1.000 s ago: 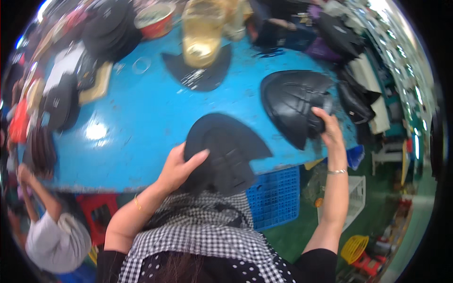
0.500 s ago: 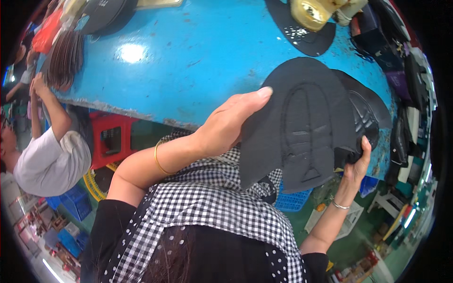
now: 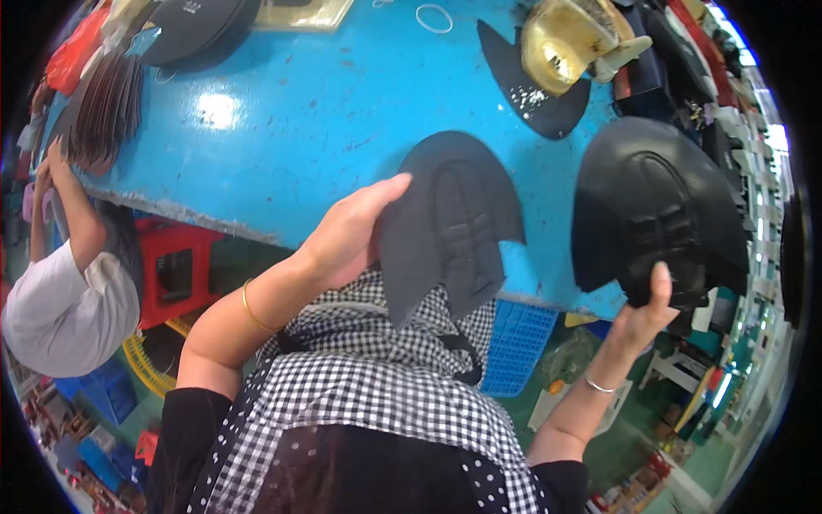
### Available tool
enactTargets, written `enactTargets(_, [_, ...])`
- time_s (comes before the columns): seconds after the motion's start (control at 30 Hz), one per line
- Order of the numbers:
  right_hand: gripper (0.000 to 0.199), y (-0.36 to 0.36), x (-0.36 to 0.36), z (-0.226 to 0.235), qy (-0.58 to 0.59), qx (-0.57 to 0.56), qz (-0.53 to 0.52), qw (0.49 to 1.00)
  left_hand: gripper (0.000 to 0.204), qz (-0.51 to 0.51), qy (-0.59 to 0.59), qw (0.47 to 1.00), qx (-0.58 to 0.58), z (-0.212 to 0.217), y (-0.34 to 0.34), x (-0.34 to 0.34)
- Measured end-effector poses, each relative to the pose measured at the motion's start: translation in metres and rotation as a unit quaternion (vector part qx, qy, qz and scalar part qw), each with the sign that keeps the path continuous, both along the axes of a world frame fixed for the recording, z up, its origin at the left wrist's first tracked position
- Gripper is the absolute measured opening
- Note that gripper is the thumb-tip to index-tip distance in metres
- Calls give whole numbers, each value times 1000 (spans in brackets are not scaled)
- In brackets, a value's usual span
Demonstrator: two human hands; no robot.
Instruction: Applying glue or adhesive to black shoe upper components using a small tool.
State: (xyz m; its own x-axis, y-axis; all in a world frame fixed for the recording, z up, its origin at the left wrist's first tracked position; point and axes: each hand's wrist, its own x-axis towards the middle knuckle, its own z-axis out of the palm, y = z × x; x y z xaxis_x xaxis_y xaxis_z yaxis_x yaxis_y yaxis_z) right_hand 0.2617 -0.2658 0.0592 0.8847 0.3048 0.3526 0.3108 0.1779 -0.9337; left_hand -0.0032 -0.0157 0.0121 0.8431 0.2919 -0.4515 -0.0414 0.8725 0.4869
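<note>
My left hand (image 3: 342, 236) grips a matte dark grey panel (image 3: 462, 206) by its left edge, thumb on top. The panel has a rounded top, a notched lower edge and a raised oblong outline in its middle. Off to the right, my right hand (image 3: 646, 313) pinches a glossy black panel (image 3: 659, 184) at its lower end. That one looks like leather, with a similar shape and a padded loop design with cross ridges. Both pieces are held up near the front edge of the blue table (image 3: 291, 128), apart from each other. The fingers beneath each panel are hidden.
A yellowish crusted pot (image 3: 552, 64) rests by a black cut piece (image 3: 518, 94) specked white. Dark strips (image 3: 107, 111) lie bunched at the table's left, near a co-worker (image 3: 73, 295). A red stool (image 3: 175, 265) and a blue crate (image 3: 518, 347) stand below the table edge.
The two panels, overlapping before, are now apart. My left hand has moved left with the matte one; the glossy one has come out from behind it to the right and shows fully.
</note>
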Motion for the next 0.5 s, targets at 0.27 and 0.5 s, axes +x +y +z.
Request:
enactTargets(0.27, [22, 74, -73, -44, -327, -117, 344, 872, 52, -36, 72, 995, 56, -2, 14, -13])
enactTargets(0.5, [16, 77, -77, -44, -459, -181, 399, 772, 57, -7, -17, 999, 47, 5, 20, -23])
